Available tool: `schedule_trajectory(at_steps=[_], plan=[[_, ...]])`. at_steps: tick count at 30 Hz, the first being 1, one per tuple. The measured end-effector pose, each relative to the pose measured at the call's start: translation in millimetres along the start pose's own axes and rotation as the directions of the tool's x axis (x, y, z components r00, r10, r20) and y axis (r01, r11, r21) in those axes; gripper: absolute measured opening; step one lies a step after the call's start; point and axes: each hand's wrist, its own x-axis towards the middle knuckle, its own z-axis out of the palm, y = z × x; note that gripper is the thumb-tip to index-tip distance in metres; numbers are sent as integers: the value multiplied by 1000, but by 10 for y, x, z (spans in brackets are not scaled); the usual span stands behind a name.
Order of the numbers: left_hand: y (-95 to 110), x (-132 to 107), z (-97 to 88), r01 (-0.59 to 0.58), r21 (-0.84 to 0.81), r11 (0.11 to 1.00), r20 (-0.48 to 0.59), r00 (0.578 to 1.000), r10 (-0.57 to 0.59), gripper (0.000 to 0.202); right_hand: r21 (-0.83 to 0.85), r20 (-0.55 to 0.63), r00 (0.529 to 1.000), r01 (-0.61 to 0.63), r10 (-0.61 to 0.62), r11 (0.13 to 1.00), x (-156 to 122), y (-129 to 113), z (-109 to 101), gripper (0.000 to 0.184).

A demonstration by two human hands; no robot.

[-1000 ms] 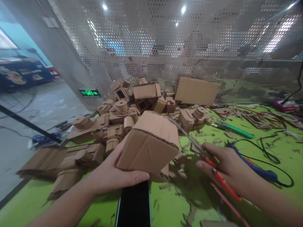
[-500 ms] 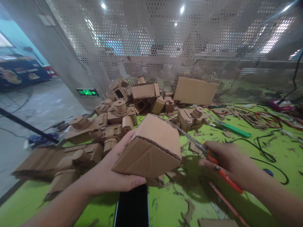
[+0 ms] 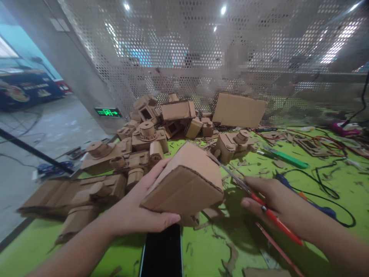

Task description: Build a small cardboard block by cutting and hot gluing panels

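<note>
My left hand is closed round a brown cardboard box, thumb along its lower front edge, holding it tilted above the green table. My right hand grips red-handled scissors. Their metal blades reach up and left to the far right edge of the box. A black phone lies flat just below the box, near the table's front edge.
A heap of cardboard camera models fills the left and back of the table. A flat cardboard sheet leans on the perforated metal screen. A green utility knife, black and red cables and cardboard scraps lie to the right.
The box has tipped a little, its front face turning lower. The scissors stay at its right edge, and my right hand has shifted slightly.
</note>
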Motion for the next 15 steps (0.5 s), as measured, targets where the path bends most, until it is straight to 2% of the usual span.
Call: schedule_trajectory(at_steps=[6,9,12,15], plan=[[23,-4,4,11,6,1000,34,999,-11,116,-114,-99,995,19,-30,993,22,71,85,49],[-43,-29,13,22,-103,994,-12,1000,-23,112,-161,-131,990,30,-51,986,38,102,116,52],[-76,-40,19,-11,-260,965,23,1000,18,108,-182,-198,976,55,-92,982,41,89,127,52],[-75,-53,16,-7,-299,954,13,1000,11,111,-186,-225,967,79,-121,979,36,60,119,53]])
